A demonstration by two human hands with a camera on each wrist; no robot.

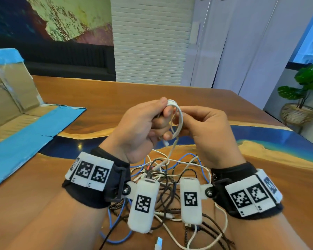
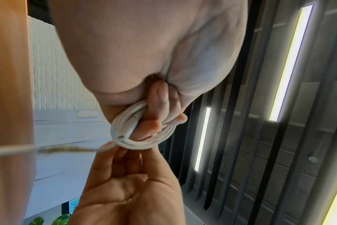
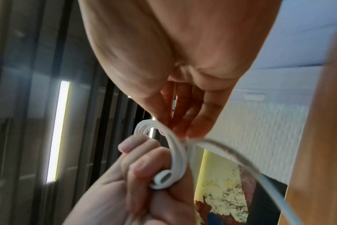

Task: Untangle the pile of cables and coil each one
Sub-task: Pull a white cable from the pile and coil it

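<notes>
Above the table my left hand (image 1: 152,120) grips a small coil of white cable (image 1: 177,121), its fingers curled through the loops (image 2: 144,134). My right hand (image 1: 193,121) pinches the same white cable at the coil's right side (image 3: 185,137). The cable's loose tail (image 1: 172,150) hangs down into the tangled pile of white, blue, black and braided cables (image 1: 170,177) on the table under my wrists. One white plug end (image 3: 162,178) sticks out beside my left fingers in the right wrist view.
The wooden table (image 1: 134,94) has a blue resin band across it. A flattened cardboard box with blue tape (image 1: 25,123) lies at the left. A potted plant (image 1: 304,98) stands at the far right. A white USB plug (image 1: 158,243) lies near the front edge.
</notes>
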